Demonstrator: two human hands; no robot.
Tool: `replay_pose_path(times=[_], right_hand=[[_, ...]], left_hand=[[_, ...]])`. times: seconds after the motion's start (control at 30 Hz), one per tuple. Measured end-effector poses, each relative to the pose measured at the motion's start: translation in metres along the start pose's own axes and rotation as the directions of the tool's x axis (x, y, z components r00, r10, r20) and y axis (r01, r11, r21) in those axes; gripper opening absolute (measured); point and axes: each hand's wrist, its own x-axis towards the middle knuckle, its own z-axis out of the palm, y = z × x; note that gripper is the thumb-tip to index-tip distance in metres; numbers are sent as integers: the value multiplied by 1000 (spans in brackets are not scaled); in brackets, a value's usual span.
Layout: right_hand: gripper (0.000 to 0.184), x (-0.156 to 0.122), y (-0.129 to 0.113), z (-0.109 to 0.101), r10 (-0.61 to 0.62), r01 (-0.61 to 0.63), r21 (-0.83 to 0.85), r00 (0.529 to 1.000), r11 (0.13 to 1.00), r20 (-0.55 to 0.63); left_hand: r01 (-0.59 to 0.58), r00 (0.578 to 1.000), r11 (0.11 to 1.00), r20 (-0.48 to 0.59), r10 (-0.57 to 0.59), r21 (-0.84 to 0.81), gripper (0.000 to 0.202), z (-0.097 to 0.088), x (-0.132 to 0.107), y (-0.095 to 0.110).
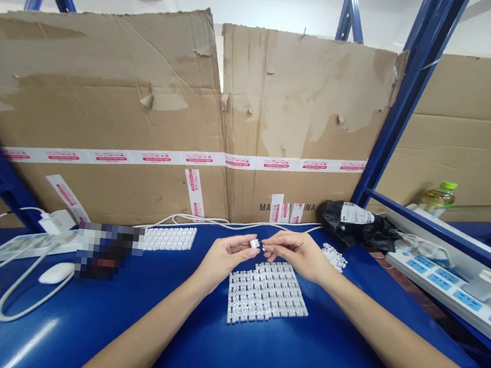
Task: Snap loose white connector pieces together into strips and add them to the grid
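My left hand (230, 255) pinches a small white plastic piece (255, 243) between thumb and fingers. Close beside it, my right hand (293, 252) is closed on a tiny part (263, 248), partly dark and partly light, too small to name. The two parts nearly meet; I cannot tell whether they touch. Below the hands, rows of white plastic pieces (266, 294) lie side by side in a block on the blue tabletop (206, 349). A loose heap of small white pieces (334, 258) lies beyond my right wrist.
More white pieces (169, 238) stand in rows at the back left. A white mouse (56, 273), cables and a power strip (24, 242) are on the left. A black plastic bag (341, 226) and another power strip (445, 284) are on the right. Cardboard (147, 121) walls the back.
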Motion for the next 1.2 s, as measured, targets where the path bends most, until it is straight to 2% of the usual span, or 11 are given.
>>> replay_pose_path(times=[0.17, 0.33, 0.6, 0.73, 0.87, 0.97, 1.07, 1.2], right_hand=[[16, -1, -3, -2, -92, 94, -181, 996, 979, 16], [17, -2, -7, -1, -127, 137, -203, 990, 970, 57], [16, -1, -6, -2, -76, 86, -116, 993, 990, 89], [11, 0, -1, 1, 6, -5, -17, 999, 1000, 37], [17, 1, 3, 6, 73, -73, 37, 997, 997, -4], [23, 1, 4, 8, 90, -89, 45, 996, 995, -27], [27, 2, 4, 5, 82, -81, 19, 995, 997, -53], [31, 2, 5, -2, 107, -111, -35, 991, 993, -83]], left_hand=[[-13, 999, 999, 31, 12, 36, 50, 3, -2, 4], [-13, 996, 998, 89, 9, 54, 49, 4, -4, 4], [-18, 985, 998, 171, 7, 64, 46, 2, -4, 4], [-24, 978, 995, 207, 3, 96, 41, 3, -5, 7], [10, 976, 994, 215, -33, 108, 41, 4, -6, 6], [28, 987, 995, 157, -43, 97, 41, 3, -5, 3], [-11, 1000, 995, 17, 9, 100, 40, -3, 1, -2], [-61, 980, 994, -182, 77, 95, 47, -29, 15, -5]])
